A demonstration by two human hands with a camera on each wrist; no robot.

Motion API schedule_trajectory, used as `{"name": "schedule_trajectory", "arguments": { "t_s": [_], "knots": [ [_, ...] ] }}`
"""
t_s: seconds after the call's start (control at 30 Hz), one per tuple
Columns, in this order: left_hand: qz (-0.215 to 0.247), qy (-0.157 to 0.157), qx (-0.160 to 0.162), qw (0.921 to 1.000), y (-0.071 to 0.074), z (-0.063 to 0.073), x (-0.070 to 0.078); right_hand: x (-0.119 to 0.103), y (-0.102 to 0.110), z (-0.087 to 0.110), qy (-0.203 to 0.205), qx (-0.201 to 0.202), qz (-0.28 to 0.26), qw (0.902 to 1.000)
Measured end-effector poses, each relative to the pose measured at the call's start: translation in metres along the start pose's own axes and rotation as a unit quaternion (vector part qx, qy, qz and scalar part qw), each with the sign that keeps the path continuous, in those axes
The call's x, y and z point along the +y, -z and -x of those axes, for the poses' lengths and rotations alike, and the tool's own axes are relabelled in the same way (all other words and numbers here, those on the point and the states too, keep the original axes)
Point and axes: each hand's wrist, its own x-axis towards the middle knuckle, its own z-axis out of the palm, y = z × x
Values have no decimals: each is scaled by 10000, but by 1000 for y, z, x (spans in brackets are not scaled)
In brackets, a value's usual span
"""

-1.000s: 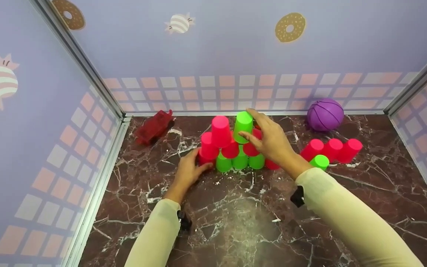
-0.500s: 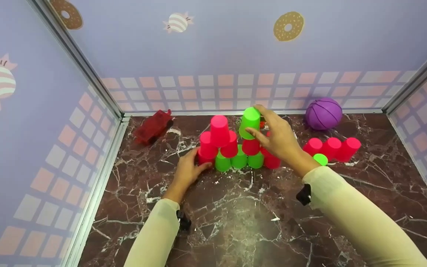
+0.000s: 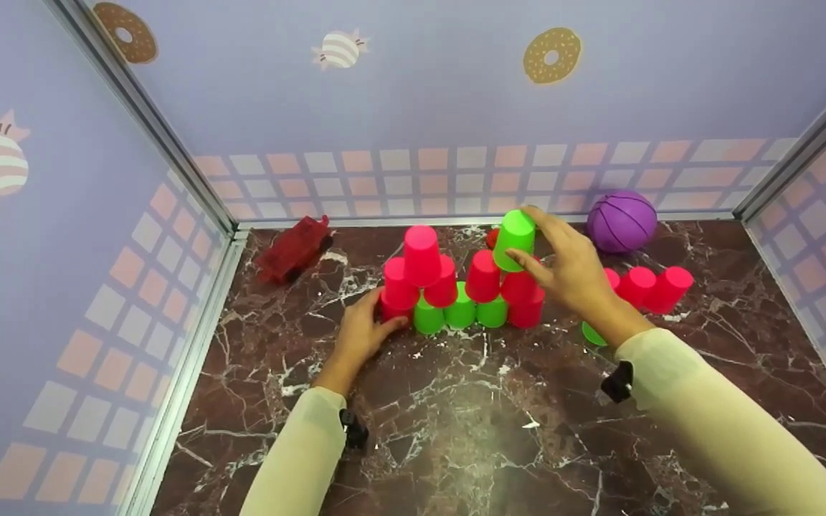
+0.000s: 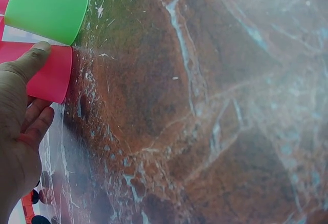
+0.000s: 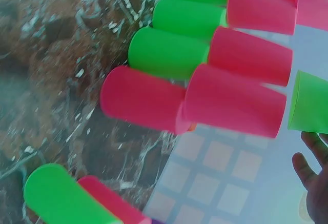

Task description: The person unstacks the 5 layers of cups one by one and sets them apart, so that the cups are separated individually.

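Observation:
Upside-down cups stand as a stepped wall in the head view. Its bottom row has green cups between a pink cup at each end, with pink cups above and one top pink cup at left. My left hand grips the bottom-left pink cup, thumb in front and fingers behind. My right hand holds a green cup between thumb and fingers, upside down, over the right end of the second row. In the right wrist view that green cup shows a gap above the pink cups.
Several pink cups stand at the right, with a green cup mostly hidden by my right wrist. A purple ball lies at the back right, a dark red toy at the back left. Panel walls surround the marbled surface.
My right hand has carried the green cup rightward, from beside the top pink cup to the right end of the second row. My left hand stays on the bottom-left pink cup.

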Motion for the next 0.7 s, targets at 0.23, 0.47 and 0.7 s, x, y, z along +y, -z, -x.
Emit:
{"name": "schedule_trajectory", "arguments": {
  "t_s": [0.23,0.47,0.7],
  "knots": [
    [23,22,-8,10000,0,0,1,17,18,10,-308,-57,154,9994],
    [14,-131,94,9999,-1,0,0,30,31,19,-258,161,414,9987],
    [32,-209,111,9997,-1,0,0,44,45,29,-333,353,320,9983]
  ]
}}
